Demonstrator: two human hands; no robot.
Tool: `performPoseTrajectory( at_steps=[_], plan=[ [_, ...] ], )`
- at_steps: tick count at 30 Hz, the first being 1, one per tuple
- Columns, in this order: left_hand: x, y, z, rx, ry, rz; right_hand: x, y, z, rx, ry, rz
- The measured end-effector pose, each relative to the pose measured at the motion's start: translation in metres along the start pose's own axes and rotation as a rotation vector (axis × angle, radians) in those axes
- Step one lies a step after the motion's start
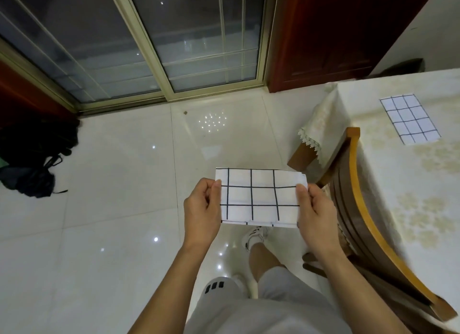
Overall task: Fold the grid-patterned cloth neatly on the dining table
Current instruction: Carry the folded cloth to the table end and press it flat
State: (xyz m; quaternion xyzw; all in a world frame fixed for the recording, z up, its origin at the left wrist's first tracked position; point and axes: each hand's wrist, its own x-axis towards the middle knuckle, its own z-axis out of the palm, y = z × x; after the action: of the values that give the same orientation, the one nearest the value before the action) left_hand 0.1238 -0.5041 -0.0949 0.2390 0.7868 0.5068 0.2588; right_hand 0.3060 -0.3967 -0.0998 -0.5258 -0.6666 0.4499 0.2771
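the grid-patterned cloth (260, 198) is already folded down to a small rectangle and is held in the air over the tiled floor (124, 184), in front of the person's body, well apart from the counter (410, 184) at the right. the left hand (202, 213) pinches its left edge between thumb and curled fingers, and the right hand (314, 215) pinches the right edge the same way, so the cloth is stretched flat between them.

it looks light and thin, soft enough to sag if one side were let go, yet the stacked layers give it a little body; it holds a flat face with only slight ripples. the fabric does not look slippery or fragile. the side edges, where the layers meet, seem the sound place to hold it, since a pinch there keeps the layers from sliding apart.

a second folded grid cloth (409, 118) lies flat on the counter's cream lace covering. a wooden chair (358, 209) stands between the person and the counter. a dark bag (32, 164) lies on the floor at the left, near the sliding glass door (149, 47).
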Motion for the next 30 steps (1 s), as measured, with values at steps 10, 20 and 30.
performPoseTrajectory(
  at_steps=[10,20,30],
  plan=[
    [0.132,0.067,0.074,0.038,0.002,0.049,0.162,-0.020,-0.012,0.054,0.046,0.026],
    [0.217,0.119,0.173,0.079,-0.136,0.131,0.257,0.005,-0.058,0.128,0.199,0.160],
    [0.261,0.153,0.280,0.140,-0.445,0.203,0.288,0.030,-0.112,0.170,0.482,0.335]
  ],
)
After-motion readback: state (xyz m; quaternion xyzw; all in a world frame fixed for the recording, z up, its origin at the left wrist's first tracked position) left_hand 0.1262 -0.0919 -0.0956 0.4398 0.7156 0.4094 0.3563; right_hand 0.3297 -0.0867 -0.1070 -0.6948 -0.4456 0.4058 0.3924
